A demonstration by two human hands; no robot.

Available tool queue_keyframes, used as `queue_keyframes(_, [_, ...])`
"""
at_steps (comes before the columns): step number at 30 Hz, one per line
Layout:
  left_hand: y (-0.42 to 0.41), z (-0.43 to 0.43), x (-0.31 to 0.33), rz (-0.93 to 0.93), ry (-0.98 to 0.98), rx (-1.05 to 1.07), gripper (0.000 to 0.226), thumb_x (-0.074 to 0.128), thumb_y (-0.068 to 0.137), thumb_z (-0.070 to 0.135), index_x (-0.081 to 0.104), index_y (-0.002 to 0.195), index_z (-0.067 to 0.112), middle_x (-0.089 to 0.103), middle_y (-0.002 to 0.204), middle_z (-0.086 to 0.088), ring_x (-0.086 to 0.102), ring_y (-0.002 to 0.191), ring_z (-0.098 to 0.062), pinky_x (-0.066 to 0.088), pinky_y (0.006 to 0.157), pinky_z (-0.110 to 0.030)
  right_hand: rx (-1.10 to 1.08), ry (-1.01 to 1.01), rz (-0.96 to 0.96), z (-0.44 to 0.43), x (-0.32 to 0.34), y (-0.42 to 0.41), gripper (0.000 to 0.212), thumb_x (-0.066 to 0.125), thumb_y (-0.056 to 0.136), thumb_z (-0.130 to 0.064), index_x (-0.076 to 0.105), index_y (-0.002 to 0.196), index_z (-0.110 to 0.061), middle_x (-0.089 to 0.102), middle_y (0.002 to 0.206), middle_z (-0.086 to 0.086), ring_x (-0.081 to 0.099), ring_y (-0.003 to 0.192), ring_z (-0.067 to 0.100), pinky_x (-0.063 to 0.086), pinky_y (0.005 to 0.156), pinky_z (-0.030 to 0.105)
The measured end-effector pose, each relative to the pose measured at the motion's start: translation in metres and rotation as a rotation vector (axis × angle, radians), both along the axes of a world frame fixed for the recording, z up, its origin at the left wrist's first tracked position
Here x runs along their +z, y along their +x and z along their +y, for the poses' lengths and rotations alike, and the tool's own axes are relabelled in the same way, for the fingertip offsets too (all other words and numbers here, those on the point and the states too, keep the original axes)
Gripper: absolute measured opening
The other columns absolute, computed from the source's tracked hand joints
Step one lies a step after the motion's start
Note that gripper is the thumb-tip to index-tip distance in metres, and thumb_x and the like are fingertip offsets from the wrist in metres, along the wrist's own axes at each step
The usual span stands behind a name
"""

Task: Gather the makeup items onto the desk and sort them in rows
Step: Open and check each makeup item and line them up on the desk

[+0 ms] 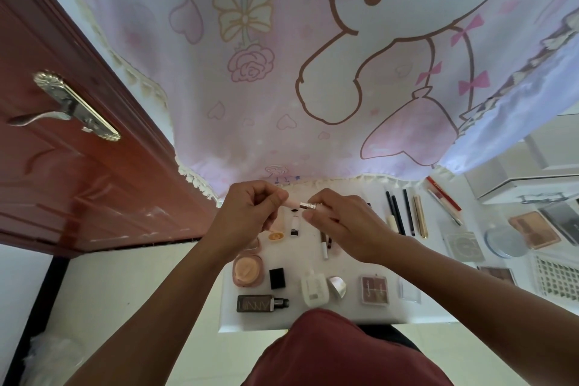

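Red garment nearest us. Over the white desk, our left hand pinches one end of a pink lipstick tube, our right hand pinching its metallic end.

Left hand and right hand hide a pink tube's ends; at 3 o'clock, the edge crops a palette.

One head-worn wide-angle view looks steeply down, close above the fingers; counter beneath them, curtain hanging beyond them.
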State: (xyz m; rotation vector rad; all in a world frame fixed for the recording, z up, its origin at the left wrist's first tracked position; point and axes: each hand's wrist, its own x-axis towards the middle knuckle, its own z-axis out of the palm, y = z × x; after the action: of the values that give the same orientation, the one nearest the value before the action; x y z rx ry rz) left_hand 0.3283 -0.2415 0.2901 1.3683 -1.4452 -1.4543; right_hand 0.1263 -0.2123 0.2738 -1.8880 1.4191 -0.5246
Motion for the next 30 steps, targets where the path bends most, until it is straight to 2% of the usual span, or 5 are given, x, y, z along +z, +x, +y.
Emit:
queue_keyframes(6, [0.0, 0.002, -0.008, 0.105, 0.079, 0.033, 0.01, 0.062, 0.091, 0.006, 0.069, 0.094, -0.001, 0.066, 0.067, -0.01, 0.057, 0.057, -0.018, 0.047, 0.05, -0.025, -0.034, 0.079, -0.12, -0.003, -0.003, -0.012, 0.017, 0.049, 0.101, -0.029, 0.064, 0.095, -0.023, 0.06, 0.073, 0.0, 0.05, 0.062, 0.016, 0.044, 0.06, 0.034])
queue_keyframes(15, [0.006, -0.002, -0.043, 0.197, 0.361, 0.253, 0.01, 0.072, 0.079, 0.0, 0.063, 0.083, 0.001, 0.07, 0.079, -0.016, 0.061, 0.064, -0.019, 0.051, 0.056, -0.023, -0.301, 0.217, -0.225, -0.011, -0.038, -0.046, 0.015, 0.071, 0.088, -0.017, 0.071, 0.094, -0.031, 0.071, 0.083, -0.008, 0.059, 0.075, -0.002, 0.043, 0.069, 0.008])
queue_keyframes(19, [-0.007, 0.015, -0.092, 0.01, 0.458, 0.317, 0.02, 0.081, 0.074, 0.007, 0.061, 0.074, 0.007, 0.064, 0.073, -0.007, 0.057, 0.069, -0.017, 0.045, 0.061, -0.025, -0.466, 0.421, -0.309, -0.014, -0.066, -0.053, 0.009, 0.074, 0.086, -0.011, 0.073, 0.093, -0.016, 0.072, 0.086, 0.011, 0.061, 0.074, 0.017, 0.052, 0.065, 0.026])
queue_keyframes(24, [-0.027, 0.031, -0.147, -0.357, 0.354, 0.287, 0.028, 0.083, 0.074, 0.028, 0.062, 0.078, 0.01, 0.066, 0.078, -0.002, 0.061, 0.074, -0.016, 0.044, 0.062, -0.02, -0.567, 0.612, -0.333, -0.016, -0.104, -0.052, 0.017, 0.075, 0.084, -0.007, 0.07, 0.1, -0.008, 0.06, 0.077, 0.002, 0.06, 0.072, 0.015, 0.061, 0.072, 0.036])
queue_keyframes(30, [-0.04, 0.022, -0.186, -0.665, 0.204, 0.214, 0.027, 0.071, 0.084, 0.029, 0.051, 0.071, 0.017, 0.058, 0.067, 0.002, 0.058, 0.071, -0.022, 0.045, 0.067, -0.032, -0.453, 0.687, -0.088, -0.026, -0.144, -0.033, 0.008, 0.079, 0.078, -0.014, 0.073, 0.078, -0.009, 0.067, 0.08, 0.005, 0.057, 0.069, 0.015, 0.05, 0.063, 0.031])
